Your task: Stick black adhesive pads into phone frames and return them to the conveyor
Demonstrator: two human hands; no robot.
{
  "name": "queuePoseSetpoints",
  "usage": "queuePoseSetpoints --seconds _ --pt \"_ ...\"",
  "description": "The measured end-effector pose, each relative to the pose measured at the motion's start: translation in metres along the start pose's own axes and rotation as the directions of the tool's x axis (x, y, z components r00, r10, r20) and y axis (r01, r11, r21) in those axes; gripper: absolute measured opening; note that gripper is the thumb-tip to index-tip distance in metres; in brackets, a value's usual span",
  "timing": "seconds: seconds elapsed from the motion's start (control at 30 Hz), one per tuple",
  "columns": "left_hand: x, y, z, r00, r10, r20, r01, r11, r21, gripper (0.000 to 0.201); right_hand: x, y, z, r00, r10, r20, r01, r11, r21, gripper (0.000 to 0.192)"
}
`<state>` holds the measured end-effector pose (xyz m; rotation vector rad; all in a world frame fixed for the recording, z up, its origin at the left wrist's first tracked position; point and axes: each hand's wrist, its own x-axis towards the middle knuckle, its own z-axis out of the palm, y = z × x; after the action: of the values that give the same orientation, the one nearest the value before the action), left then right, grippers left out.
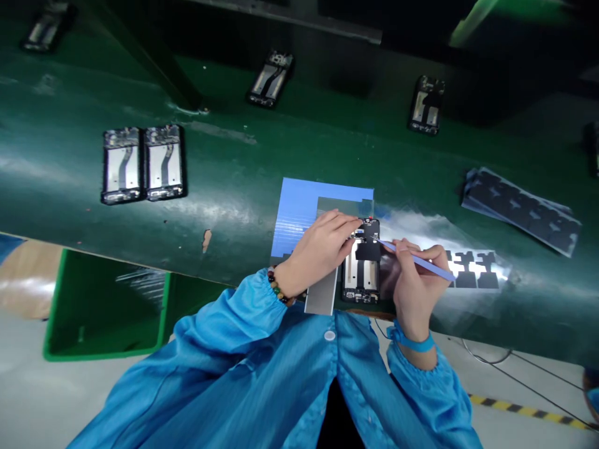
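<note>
An opened phone (pixel 362 277) lies at the near edge of the green table, its inner parts and silver middle showing. My left hand (pixel 322 246) grips its upper left side, fingers and thumb bent over that edge. In my right hand (pixel 418 280), a pair of blue tweezers (pixel 433 268) is pinched, tips at the phone's upper part. A black film piece (pixel 368 248) covers part of that area, under the tips. Beneath my left hand and wrist are a blue sheet (pixel 299 209) and a grey strip (pixel 322 296), both partly hidden.
Right of my right hand lies a clear sheet with black film pieces (pixel 472 269). Farther right is a stack of film sheets (pixel 521 209). Two opened phones (pixel 143 165) sit side by side at left, several more farther back. A green bin (pixel 107 305) stands below the table.
</note>
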<state>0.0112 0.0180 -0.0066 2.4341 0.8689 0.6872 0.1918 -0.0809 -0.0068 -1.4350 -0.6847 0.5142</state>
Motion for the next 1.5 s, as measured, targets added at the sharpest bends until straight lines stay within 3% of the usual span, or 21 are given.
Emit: queuePoseSetpoints --seconds 1.1,1.3,1.4,1.5 --pt "0.000 0.001 -0.003 1.000 -0.006 -0.008 0.006 1.000 0.007 0.034 -0.008 0.002 0.009 0.997 -0.038 -0.072 0.033 0.998 -0.057 0.037" --pt "0.000 0.005 -0.004 0.997 0.041 0.063 -0.051 0.984 0.170 0.036 -0.008 -0.005 0.011 0.996 -0.066 -0.063 0.059 0.992 -0.110 0.035" --pt "0.001 0.010 -0.005 0.995 0.054 0.089 -0.077 0.959 0.273 0.045 -0.001 -0.009 0.001 0.983 -0.115 -0.143 0.100 0.989 -0.108 0.035" --pt "-0.009 0.021 -0.009 0.988 0.109 0.112 -0.139 0.942 0.306 0.039 0.010 -0.008 -0.017 0.968 -0.122 -0.219 0.107 0.991 -0.077 0.035"
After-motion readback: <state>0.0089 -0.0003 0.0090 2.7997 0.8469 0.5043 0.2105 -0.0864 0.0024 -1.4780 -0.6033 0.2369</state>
